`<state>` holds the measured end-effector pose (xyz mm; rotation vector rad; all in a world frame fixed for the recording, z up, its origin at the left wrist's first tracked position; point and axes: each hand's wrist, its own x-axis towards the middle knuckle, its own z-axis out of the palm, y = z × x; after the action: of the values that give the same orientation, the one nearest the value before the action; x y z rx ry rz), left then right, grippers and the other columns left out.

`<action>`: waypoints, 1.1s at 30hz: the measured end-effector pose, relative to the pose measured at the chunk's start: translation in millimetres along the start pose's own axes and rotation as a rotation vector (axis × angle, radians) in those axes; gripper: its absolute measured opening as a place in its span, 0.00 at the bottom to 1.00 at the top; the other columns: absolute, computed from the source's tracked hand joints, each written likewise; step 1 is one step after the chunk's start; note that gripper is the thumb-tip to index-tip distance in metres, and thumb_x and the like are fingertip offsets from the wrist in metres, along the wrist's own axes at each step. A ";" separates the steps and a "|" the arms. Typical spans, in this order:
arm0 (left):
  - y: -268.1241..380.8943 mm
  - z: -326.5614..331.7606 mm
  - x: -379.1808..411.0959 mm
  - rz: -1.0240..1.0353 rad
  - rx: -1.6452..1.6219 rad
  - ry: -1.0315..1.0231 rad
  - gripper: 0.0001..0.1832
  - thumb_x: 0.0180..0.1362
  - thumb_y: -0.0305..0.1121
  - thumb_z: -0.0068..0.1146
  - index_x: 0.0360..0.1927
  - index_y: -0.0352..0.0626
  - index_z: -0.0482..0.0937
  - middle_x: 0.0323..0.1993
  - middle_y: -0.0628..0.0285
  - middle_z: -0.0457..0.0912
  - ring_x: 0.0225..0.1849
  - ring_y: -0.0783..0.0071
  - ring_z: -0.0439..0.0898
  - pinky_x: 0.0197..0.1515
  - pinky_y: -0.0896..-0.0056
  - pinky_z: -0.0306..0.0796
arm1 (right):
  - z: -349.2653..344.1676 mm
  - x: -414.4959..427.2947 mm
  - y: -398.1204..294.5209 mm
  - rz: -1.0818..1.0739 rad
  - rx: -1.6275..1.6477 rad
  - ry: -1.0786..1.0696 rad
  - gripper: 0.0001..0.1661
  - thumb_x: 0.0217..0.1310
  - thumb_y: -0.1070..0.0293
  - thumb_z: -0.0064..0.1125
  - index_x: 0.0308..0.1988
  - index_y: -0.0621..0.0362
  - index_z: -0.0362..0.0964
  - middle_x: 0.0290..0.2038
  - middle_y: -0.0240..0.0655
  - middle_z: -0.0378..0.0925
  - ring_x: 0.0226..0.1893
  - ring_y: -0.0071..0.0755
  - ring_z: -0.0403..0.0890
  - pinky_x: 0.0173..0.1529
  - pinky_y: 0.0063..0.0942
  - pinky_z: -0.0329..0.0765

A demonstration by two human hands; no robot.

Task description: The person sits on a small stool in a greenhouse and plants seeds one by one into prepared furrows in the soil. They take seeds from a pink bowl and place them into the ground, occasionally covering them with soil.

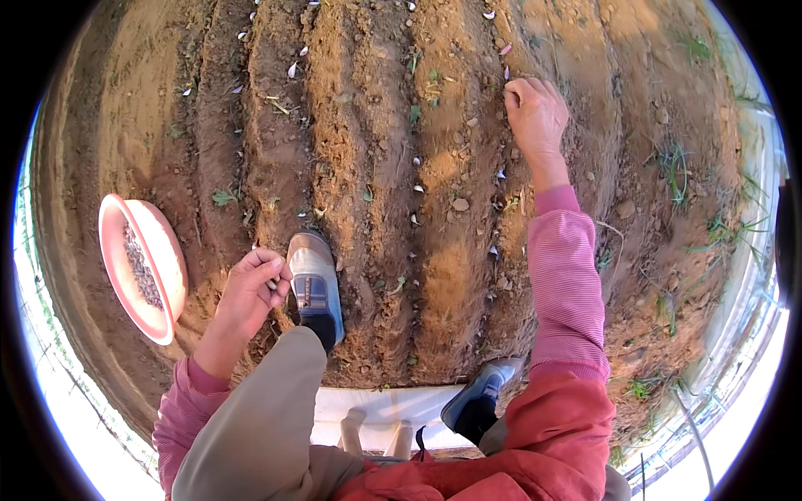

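My right hand reaches down to the right-hand furrow, its fingers pinched at the soil just below a garlic clove; whether a clove is between the fingertips cannot be told. Low at the left, beside my shoe, my left hand is curled around a few garlic cloves, partly hidden by the fingers. More cloves lie spaced along the furrows, among them a white one at the upper left and another in the middle furrow. A pink plastic basin with many small cloves inside sits tilted in view at the left.
My shoes stand on the tilled soil. Behind them lies a pale sheet with stool-like legs on it. Small weeds and a stone lie at the right, near plastic sheeting along the edge.
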<state>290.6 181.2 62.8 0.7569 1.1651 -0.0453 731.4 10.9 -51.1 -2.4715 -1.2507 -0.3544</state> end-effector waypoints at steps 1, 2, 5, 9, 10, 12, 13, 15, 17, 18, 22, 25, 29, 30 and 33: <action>-0.6 0.5 0.3 0.000 -0.010 -0.004 0.04 0.65 0.30 0.55 0.35 0.43 0.75 0.30 0.62 0.80 0.26 0.77 0.76 0.23 0.78 0.66 | 7.3 0.7 1.2 -0.010 -0.067 -0.023 0.02 0.53 0.65 0.64 0.30 0.47 0.78 0.31 0.29 0.79 0.39 0.38 0.79 0.43 0.37 0.73; -0.7 1.4 0.8 -0.001 -0.019 -0.008 0.04 0.65 0.30 0.55 0.34 0.43 0.75 0.30 0.62 0.80 0.26 0.77 0.76 0.23 0.78 0.66 | 14.4 0.7 2.2 -0.019 -0.135 -0.046 0.02 0.54 0.64 0.64 0.31 0.46 0.79 0.32 0.28 0.79 0.40 0.37 0.78 0.44 0.38 0.73; 1.3 -1.2 -0.9 -0.003 -0.009 -0.002 0.04 0.66 0.30 0.54 0.35 0.43 0.75 0.30 0.62 0.80 0.26 0.78 0.76 0.23 0.79 0.66 | 10.6 2.7 4.6 -0.031 -0.147 -0.056 0.08 0.53 0.64 0.66 0.37 0.43 0.80 0.34 0.26 0.78 0.41 0.35 0.78 0.43 0.38 0.72; 4.9 -6.6 -3.5 0.015 -0.058 0.009 0.04 0.66 0.30 0.54 0.35 0.43 0.75 0.30 0.62 0.80 0.26 0.78 0.76 0.24 0.79 0.67 | -7.5 27.4 4.4 -0.018 -0.171 -0.052 0.08 0.55 0.62 0.65 0.38 0.41 0.81 0.35 0.26 0.78 0.42 0.36 0.78 0.46 0.40 0.71; 4.7 -8.4 -4.4 0.000 -0.064 0.007 0.04 0.65 0.30 0.55 0.35 0.43 0.74 0.30 0.62 0.80 0.26 0.77 0.76 0.24 0.79 0.67 | -8.0 32.1 3.2 -0.037 -0.201 -0.110 0.10 0.54 0.63 0.65 0.39 0.41 0.81 0.36 0.26 0.78 0.43 0.36 0.78 0.46 0.40 0.70; 4.3 -11.0 -5.4 -0.006 -0.017 0.004 0.04 0.65 0.30 0.55 0.35 0.43 0.74 0.29 0.61 0.80 0.26 0.77 0.76 0.24 0.79 0.67 | 0.2 39.4 8.7 -0.099 -0.260 -0.182 0.11 0.53 0.63 0.66 0.40 0.41 0.81 0.36 0.26 0.79 0.43 0.37 0.78 0.45 0.40 0.70; 4.4 -12.2 -5.6 -0.008 0.007 0.001 0.04 0.65 0.30 0.55 0.35 0.44 0.74 0.29 0.61 0.80 0.26 0.77 0.76 0.25 0.78 0.67 | 4.1 42.4 12.4 -0.131 -0.290 -0.217 0.12 0.53 0.63 0.66 0.40 0.41 0.81 0.36 0.26 0.79 0.43 0.37 0.78 0.45 0.41 0.70; 3.6 -16.6 -7.3 0.002 -0.007 0.037 0.03 0.66 0.29 0.54 0.35 0.44 0.74 0.30 0.61 0.80 0.25 0.77 0.76 0.23 0.79 0.66 | 6.9 45.1 15.6 -0.135 -0.289 -0.232 0.12 0.52 0.64 0.66 0.41 0.44 0.81 0.36 0.28 0.80 0.44 0.37 0.78 0.44 0.41 0.69; 1.8 -21.1 -9.2 0.006 -0.020 0.062 0.03 0.66 0.29 0.53 0.34 0.44 0.74 0.30 0.61 0.80 0.25 0.77 0.75 0.23 0.79 0.66 | 8.0 46.0 12.6 -0.121 -0.272 -0.260 0.12 0.54 0.65 0.64 0.42 0.47 0.80 0.37 0.29 0.80 0.43 0.37 0.78 0.45 0.41 0.69; 2.3 -23.9 -10.1 0.006 -0.020 0.065 0.03 0.66 0.29 0.53 0.34 0.44 0.74 0.30 0.62 0.80 0.25 0.77 0.75 0.23 0.79 0.66 | 10.3 46.8 11.3 -0.132 -0.293 -0.245 0.12 0.54 0.66 0.62 0.42 0.48 0.80 0.37 0.30 0.80 0.43 0.38 0.78 0.45 0.41 0.69; 2.1 -24.3 -8.0 0.003 -0.017 0.074 0.03 0.66 0.29 0.53 0.34 0.45 0.74 0.29 0.62 0.80 0.25 0.78 0.75 0.22 0.80 0.66 | 23.7 48.3 4.0 -0.115 -0.392 -0.202 0.13 0.56 0.69 0.57 0.43 0.53 0.78 0.37 0.33 0.80 0.43 0.38 0.78 0.46 0.41 0.69; 4.3 -21.9 -7.9 0.008 0.001 0.074 0.04 0.66 0.30 0.53 0.34 0.45 0.74 0.29 0.62 0.80 0.25 0.78 0.75 0.22 0.80 0.65 | 24.2 52.6 0.1 -0.081 -0.367 -0.175 0.10 0.55 0.66 0.60 0.40 0.48 0.79 0.37 0.32 0.80 0.43 0.39 0.78 0.46 0.41 0.69; 0.8 -24.6 -13.8 0.014 -0.017 0.066 0.04 0.65 0.30 0.54 0.34 0.44 0.74 0.29 0.62 0.80 0.25 0.78 0.75 0.23 0.79 0.65 | 10.2 57.0 7.6 -0.084 -0.182 -0.104 0.09 0.52 0.61 0.67 0.37 0.44 0.79 0.35 0.30 0.76 0.43 0.40 0.78 0.46 0.40 0.70; 2.9 -26.2 -13.4 0.009 -0.024 0.058 0.04 0.65 0.29 0.54 0.34 0.44 0.74 0.29 0.62 0.80 0.26 0.78 0.76 0.23 0.79 0.66 | 12.8 62.9 10.9 -0.111 -0.172 -0.086 0.09 0.52 0.61 0.67 0.37 0.45 0.79 0.35 0.31 0.76 0.43 0.40 0.78 0.46 0.41 0.70; 3.1 -28.2 -10.6 -0.001 -0.008 0.059 0.03 0.65 0.29 0.54 0.34 0.44 0.74 0.29 0.62 0.80 0.25 0.78 0.75 0.23 0.79 0.65 | 22.2 75.4 21.3 -0.132 -0.164 -0.134 0.09 0.52 0.64 0.67 0.37 0.47 0.79 0.37 0.34 0.76 0.44 0.41 0.78 0.46 0.41 0.71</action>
<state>264.5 195.7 68.2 0.7546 1.2213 -0.0194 793.8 63.0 -47.4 -2.5930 -1.4999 -0.3418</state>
